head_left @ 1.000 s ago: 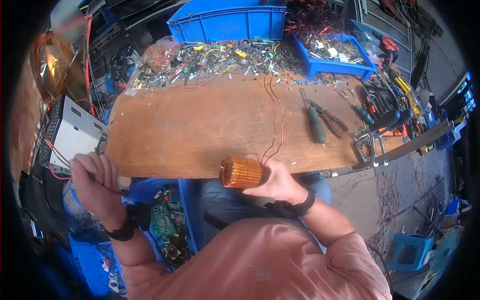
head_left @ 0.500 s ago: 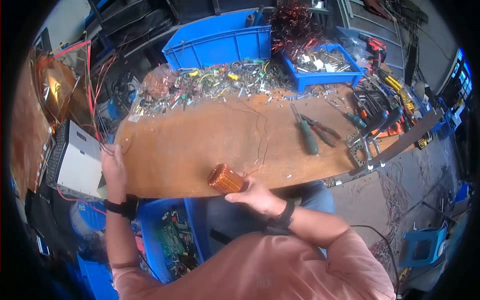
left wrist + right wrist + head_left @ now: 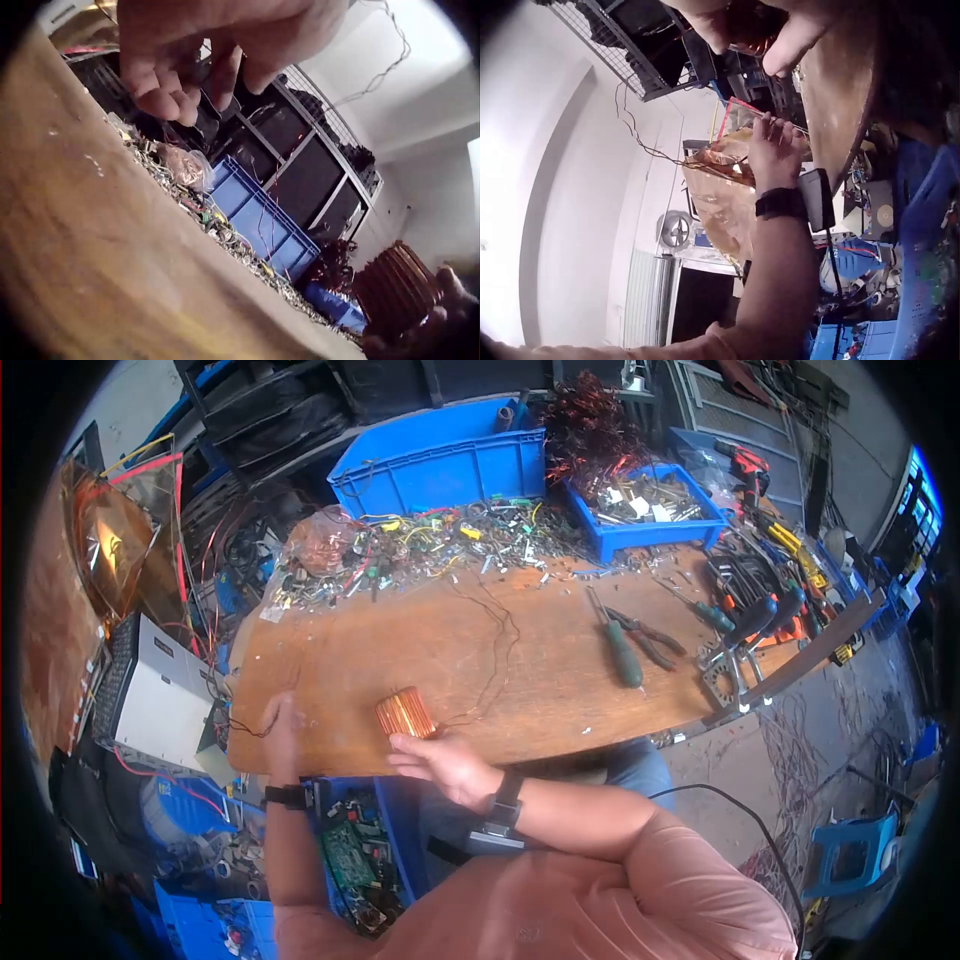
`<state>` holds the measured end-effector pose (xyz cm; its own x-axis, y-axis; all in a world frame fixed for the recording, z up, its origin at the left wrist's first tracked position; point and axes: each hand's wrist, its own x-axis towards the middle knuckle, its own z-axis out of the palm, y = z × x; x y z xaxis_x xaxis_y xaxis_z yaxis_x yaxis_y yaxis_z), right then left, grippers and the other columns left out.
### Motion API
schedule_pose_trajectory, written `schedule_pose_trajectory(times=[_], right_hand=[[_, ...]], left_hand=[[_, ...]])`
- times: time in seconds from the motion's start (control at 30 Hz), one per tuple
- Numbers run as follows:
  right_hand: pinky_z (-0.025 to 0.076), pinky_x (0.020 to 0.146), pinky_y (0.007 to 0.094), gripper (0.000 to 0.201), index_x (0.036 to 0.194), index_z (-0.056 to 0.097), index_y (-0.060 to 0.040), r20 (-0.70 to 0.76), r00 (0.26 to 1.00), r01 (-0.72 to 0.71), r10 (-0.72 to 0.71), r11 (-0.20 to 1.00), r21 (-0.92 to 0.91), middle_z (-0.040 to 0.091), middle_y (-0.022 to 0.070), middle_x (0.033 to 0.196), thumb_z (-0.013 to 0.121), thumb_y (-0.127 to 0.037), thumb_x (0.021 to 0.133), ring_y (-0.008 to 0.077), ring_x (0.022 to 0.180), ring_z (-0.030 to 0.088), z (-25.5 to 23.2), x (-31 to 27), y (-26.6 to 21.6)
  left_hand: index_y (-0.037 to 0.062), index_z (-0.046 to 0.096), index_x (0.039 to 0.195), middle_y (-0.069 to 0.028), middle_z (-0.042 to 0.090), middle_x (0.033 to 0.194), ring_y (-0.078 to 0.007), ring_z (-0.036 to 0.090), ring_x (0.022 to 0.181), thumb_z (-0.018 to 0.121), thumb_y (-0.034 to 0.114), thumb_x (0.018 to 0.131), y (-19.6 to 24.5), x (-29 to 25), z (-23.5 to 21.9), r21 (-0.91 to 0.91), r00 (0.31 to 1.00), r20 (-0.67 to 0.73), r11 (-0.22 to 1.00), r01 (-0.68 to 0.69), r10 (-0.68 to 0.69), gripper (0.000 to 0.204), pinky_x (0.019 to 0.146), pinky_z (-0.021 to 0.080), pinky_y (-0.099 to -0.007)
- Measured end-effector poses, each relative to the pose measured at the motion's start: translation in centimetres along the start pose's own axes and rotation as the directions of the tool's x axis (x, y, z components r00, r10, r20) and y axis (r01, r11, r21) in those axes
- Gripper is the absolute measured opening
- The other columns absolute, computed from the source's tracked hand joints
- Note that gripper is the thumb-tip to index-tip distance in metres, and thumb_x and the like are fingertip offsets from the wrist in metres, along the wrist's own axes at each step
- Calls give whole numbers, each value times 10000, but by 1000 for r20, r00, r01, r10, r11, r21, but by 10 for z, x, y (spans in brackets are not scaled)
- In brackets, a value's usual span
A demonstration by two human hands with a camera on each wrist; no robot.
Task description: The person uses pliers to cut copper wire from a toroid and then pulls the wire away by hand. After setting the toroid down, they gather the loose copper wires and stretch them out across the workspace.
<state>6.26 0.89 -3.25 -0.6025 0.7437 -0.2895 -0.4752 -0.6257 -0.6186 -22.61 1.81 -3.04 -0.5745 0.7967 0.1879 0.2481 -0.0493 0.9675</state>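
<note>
A ribbed copper-wire coil [image 3: 403,714] is held in the right hand [image 3: 452,768], thumb on its near side, just above the table's front edge. Two thin wire ends run from it toward the back right. The left wrist view shows the coil [image 3: 399,289] at lower right; in the right wrist view fingers mostly cover it. To its left, the left hand [image 3: 283,732] is blurred over the table's left front, with a dark thin wire [image 3: 250,730] reaching it. Its fingers look curled round that twisted wire [image 3: 656,154], though the pinch itself is not clear.
Wire scraps and small parts [image 3: 400,550] line the table's back, before a blue bin [image 3: 440,468] and a blue tray [image 3: 650,536]. A green-handled screwdriver [image 3: 625,655], pliers [image 3: 655,645] and a clamp-like tool [image 3: 735,670] lie at right. A white box [image 3: 165,695] stands left.
The left hand has moved right from beside the white box to over the table's left front. The right hand and coil have shifted left, and the coil's wires have swung left.
</note>
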Motion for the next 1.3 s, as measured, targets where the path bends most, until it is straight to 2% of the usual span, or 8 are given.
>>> schedule_pose_trajectory(times=[0.27,0.47,0.6,0.7,0.93,1.03,1.13,1.3], right_hand=[[540,731,320,473,1087,587,28,-75,993,-105,87,951,-290,641,122,946,705,-356,838,217,863,655,6,34,4],[528,593,315,415,1052,614,37,25,983,96,-180,394,-914,674,127,740,671,-315,839,188,557,643,2,58,-12],[528,768,347,483,1109,580,71,172,878,296,-447,226,-928,663,227,955,684,-300,817,276,838,670,-3,32,-38],[486,866,407,436,1096,592,65,147,864,285,-481,227,-931,604,295,1082,657,-278,834,408,1025,593,-3,7,-30],[483,849,318,316,1081,616,-15,272,953,296,-130,581,-758,646,123,996,707,-171,821,200,951,609,-33,-50,-24],[487,826,321,298,1070,617,-16,306,948,305,-91,544,-782,650,108,976,699,-174,832,198,917,613,-38,-83,-60],[494,748,287,241,1040,623,-17,165,948,300,-274,585,-753,646,87,915,694,-106,828,160,848,615,-63,-106,-74],[484,724,322,139,917,625,-7,42,746,300,-664,280,-912,633,121,848,682,-71,808,239,799,612,-116,-114,-70]], left_hand=[[-1,625,921,-91,656,837,-153,639,732,509,263,970,17,-40,27,-103,1000,-9,995,-4,3,292,676,515,-260],[-42,603,982,-158,668,959,-239,660,910,469,251,989,27,-39,53,-266,993,116,964,6,26,322,814,533,-339],[-66,596,1021,-161,662,991,-232,646,951,450,229,996,23,-42,89,-284,997,16,956,-68,76,330,861,509,-333],[-77,578,1061,-167,653,1011,-230,639,975,450,218,994,18,-48,101,-237,995,-21,967,-96,93,329,891,493,-339],[-45,626,1045,-108,681,973,-166,635,914,451,214,995,37,-60,106,35,983,22,983,-181,180,317,839,476,-283],[-41,638,1035,-97,684,936,-145,627,880,466,204,988,37,-65,109,101,975,50,970,-221,217,303,816,471,-272],[-6,642,1055,-82,662,880,-132,602,840,484,186,975,32,-61,103,185,959,170,948,-258,228,261,781,459,-267],[-39,623,1096,-110,674,989,-149,630,854,506,142,965,21,-57,110,193,954,186,943,-271,236,252,785,493,-265]])
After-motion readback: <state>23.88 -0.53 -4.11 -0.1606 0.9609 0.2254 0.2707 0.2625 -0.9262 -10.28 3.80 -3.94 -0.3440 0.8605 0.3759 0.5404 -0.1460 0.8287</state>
